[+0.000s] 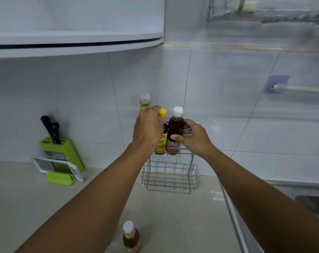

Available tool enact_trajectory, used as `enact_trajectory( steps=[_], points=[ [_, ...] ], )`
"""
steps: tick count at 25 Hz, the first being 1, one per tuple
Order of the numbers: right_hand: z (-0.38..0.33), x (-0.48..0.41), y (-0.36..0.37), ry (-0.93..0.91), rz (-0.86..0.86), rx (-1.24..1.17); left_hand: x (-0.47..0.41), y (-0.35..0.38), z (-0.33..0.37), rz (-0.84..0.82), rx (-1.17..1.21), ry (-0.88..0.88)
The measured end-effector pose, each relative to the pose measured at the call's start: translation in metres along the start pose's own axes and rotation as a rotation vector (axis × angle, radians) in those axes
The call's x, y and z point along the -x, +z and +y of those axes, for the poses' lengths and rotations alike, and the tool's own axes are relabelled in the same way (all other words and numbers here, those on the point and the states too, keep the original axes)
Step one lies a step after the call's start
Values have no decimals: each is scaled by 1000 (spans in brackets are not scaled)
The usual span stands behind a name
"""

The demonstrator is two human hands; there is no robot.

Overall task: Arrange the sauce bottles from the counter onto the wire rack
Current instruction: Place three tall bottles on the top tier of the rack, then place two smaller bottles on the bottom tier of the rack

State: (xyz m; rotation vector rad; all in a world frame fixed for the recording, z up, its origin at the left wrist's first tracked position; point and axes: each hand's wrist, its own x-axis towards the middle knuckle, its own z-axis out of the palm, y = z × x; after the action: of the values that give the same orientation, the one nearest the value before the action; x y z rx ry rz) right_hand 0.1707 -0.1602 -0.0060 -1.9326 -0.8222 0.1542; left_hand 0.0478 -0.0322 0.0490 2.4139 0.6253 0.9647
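A grey two-tier wire rack (170,178) hangs on the tiled wall above the counter. Three bottles stand in its upper tier: a tall one with a clear cap (144,102), a dark one with a yellow cap (162,141), and a brown one with a white cap (176,125). My left hand (148,129) is wrapped around the yellow-capped bottle and hides the lower part of the tall one. My right hand (190,136) grips the white-capped brown bottle from the right. An amber bottle with a white cap (131,238) stands on the counter near the bottom edge. The lower basket holds nothing.
A green knife block with a black-handled knife (53,133) and a grater (61,167) sit on the counter at left. An overhead cabinet (73,41) juts out above. A steel sink edge (301,198) lies at right, a wall rail (297,88) and dish rack (264,13) above.
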Motion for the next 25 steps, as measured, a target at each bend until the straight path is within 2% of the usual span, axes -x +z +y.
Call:
enact_trajectory(
  steps=[7, 9, 11, 13, 15, 18, 22, 24, 25],
  points=[
    [-9, 20, 6, 85, 31, -82, 27, -22, -25, -28, 152, 107],
    [-19, 32, 12, 87, 154, -39, 37, -39, -42, -160, 115, 137],
    [-33, 47, 24, 51, 349, -20, 48, -55, -63, -355, 85, 102],
    [-50, 66, 42, -13, 462, 5, 65, -72, -86, -542, 80, -21],
    [-61, 87, 64, -58, 455, 23, 87, -90, -110, -678, 50, -167],
    [-65, 120, 104, -67, 242, 30, 126, -110, -145, -751, 13, -350],
    [-72, 160, 164, -18, -381, 102, 171, -120, -188, -659, 359, -728],
    [-76, 174, 192, -34, -612, 200, 191, -124, -202, -684, 442, -798],
    [-78, 179, 206, -55, -667, 236, 201, -126, -209, -709, 468, -797]
  ],
)
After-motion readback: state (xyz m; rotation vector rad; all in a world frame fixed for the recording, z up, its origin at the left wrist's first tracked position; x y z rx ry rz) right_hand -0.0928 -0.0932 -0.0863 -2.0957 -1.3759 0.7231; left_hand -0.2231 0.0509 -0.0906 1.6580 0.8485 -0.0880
